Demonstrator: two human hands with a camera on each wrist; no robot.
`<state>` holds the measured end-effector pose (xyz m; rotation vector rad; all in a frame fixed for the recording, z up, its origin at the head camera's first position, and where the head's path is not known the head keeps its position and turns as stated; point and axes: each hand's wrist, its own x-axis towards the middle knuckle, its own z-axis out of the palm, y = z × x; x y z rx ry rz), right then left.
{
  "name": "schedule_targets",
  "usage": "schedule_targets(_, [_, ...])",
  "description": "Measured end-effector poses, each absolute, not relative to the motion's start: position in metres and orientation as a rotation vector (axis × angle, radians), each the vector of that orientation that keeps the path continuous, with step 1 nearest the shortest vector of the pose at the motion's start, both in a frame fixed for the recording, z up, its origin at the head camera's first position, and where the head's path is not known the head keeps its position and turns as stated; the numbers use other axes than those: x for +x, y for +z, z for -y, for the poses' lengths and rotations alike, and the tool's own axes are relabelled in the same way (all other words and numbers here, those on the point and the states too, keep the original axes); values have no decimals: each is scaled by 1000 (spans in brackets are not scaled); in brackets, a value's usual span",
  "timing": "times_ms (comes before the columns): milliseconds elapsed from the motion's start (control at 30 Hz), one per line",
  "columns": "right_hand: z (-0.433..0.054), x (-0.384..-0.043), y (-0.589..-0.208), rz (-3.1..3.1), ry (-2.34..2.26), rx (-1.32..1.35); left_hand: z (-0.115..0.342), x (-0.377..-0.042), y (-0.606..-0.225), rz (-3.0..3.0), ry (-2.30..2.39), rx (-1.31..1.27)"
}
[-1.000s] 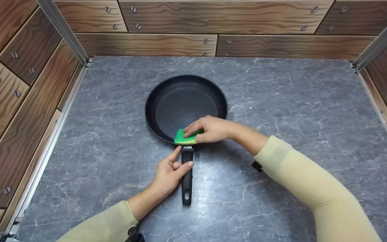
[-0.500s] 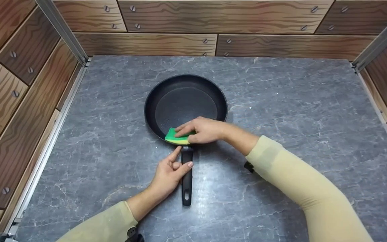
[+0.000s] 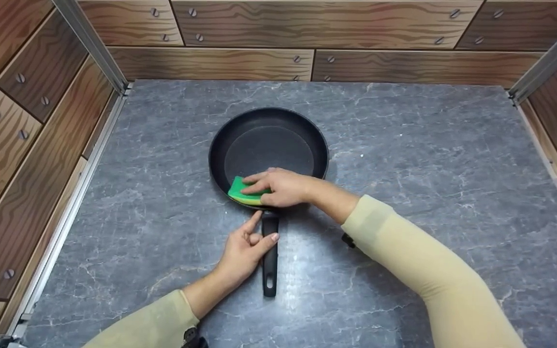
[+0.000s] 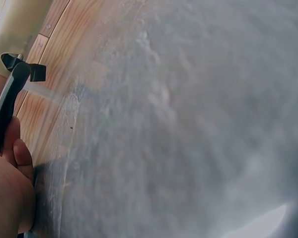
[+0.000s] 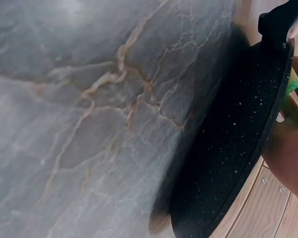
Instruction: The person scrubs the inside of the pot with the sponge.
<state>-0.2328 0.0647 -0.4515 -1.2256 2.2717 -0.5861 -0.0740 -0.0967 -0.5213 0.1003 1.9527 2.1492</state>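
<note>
A black frying pan [image 3: 269, 145] lies on the grey marbled table, its handle [image 3: 269, 261] pointing toward me. My left hand [image 3: 240, 251] holds the handle near the pan, thumb over the top and index finger reaching to the rim. With my right hand [image 3: 285, 187] I grip a green and yellow sponge [image 3: 239, 189], pressed against the pan's near inner wall, left of the handle. The left wrist view catches the dark handle [image 4: 7, 109] beside my hand [image 4: 12, 193]. In the right wrist view, the pan's speckled outer side [image 5: 233, 139] hides most of the sponge [image 5: 292, 83].
Wood-patterned panels [image 3: 240, 63] close off the back and both sides of the marbled table [image 3: 428, 169]. Metal rails [image 3: 73, 198] run along the side edges. A few small white specks lie on the table and in the pan.
My right hand has slid the sponge left along the pan's near inner wall, from above the handle to left of it. The left hand and the pan have stayed in place.
</note>
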Motion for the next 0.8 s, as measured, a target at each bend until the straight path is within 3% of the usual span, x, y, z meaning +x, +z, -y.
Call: schedule_targets(800, [-32, -261, -452, -2446, -187, -1321, 97, -74, -523, -1962, 2166, 107])
